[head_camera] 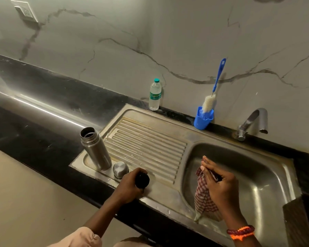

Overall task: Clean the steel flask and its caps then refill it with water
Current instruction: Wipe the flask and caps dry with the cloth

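The steel flask (95, 148) stands upright and uncapped on the drainboard (146, 145), mouth up, beside its steel cap (120, 169). A blue cup (203, 119) holds a bottle brush (212, 93). Of the 2 hands, the left hand (130, 184) grips a black cap (142, 180); the right hand (219, 184) holds a checked cloth (202, 198) over the sink basin (257, 184).

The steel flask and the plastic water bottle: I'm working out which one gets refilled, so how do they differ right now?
The steel flask is opaque metal; the plastic water bottle is clear with a green label. The flask stands open with no cap, near the front of the drainboard, while the bottle wears its teal cap and stands at the back by the wall. The flask looks wider. Both stand upright.
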